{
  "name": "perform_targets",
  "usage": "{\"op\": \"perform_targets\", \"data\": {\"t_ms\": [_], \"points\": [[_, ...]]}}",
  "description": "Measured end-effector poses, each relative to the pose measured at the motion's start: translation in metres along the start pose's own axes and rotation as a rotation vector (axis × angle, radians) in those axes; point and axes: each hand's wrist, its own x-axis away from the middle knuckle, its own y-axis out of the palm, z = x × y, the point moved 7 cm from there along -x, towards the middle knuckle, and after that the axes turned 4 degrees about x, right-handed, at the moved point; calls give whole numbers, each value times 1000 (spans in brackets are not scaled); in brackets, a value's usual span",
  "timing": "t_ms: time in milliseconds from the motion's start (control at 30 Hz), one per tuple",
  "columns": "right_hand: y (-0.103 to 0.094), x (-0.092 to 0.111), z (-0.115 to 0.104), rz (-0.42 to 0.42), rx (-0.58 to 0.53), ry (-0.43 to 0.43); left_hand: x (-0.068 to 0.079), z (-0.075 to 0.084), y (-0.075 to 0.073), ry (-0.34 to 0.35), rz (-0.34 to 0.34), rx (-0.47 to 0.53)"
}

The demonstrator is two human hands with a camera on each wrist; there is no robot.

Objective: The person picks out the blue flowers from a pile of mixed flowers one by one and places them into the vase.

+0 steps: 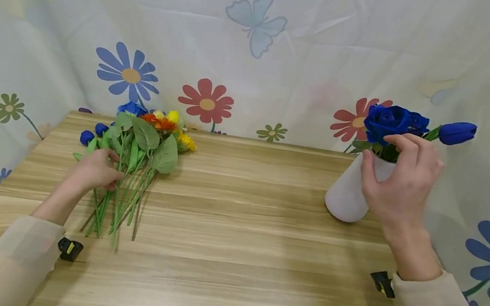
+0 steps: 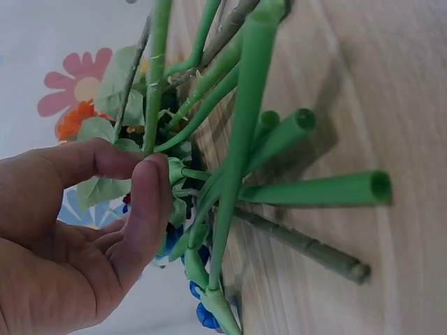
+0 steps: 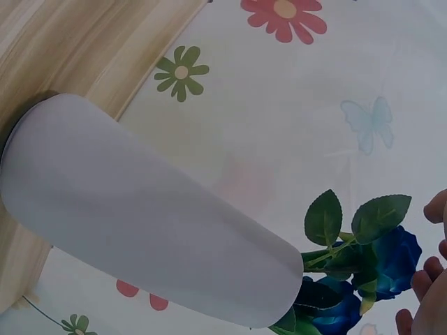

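My left hand [image 1: 98, 170] is over the pile of artificial flowers at the left of the table, its thumb and a finger pinching a green flower stem [image 2: 155, 91]. Other green stems [image 2: 244, 139] fan out around it, with leaves [image 1: 147, 135] and blue, orange and yellow blooms at the far end. On the right, a white vase [image 1: 345, 195] holds blue roses [image 1: 386, 123] and a blue tulip [image 1: 457, 133] leaning right. My right hand [image 1: 405, 186] is raised beside the vase mouth, thumb and fingers apart with nothing between them. In the right wrist view its fingertips [image 3: 422, 286] show near the roses.
A wooden table [image 1: 232, 236] lies under everything. Behind it and along both sides hangs a white curtain [image 1: 288, 63] printed with flowers and a butterfly. The vase stands near the back right, close to the curtain. Small black devices [image 1: 70, 249] are worn at both wrists.
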Motion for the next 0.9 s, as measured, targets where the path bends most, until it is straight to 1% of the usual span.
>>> {"op": "perform_targets", "data": {"t_ms": [133, 200, 367, 433, 667, 900], "points": [[2, 3, -4, 18, -31, -41, 0, 0, 5, 1, -20, 2], [4, 4, -7, 19, -44, -59, -2, -1, 7, -2, -26, -16], [9, 6, -12, -19, -42, -93, -9, -5, 6, -15, -21, -52], [11, 6, -15, -33, -43, -106, -12, -7, 4, -16, -13, -61], [17, 10, -25, -72, -61, -153, -20, -5, -5, 21, 33, -82], [25, 16, -31, -108, -84, -189, -25, -7, -6, 19, 91, -98]]}}
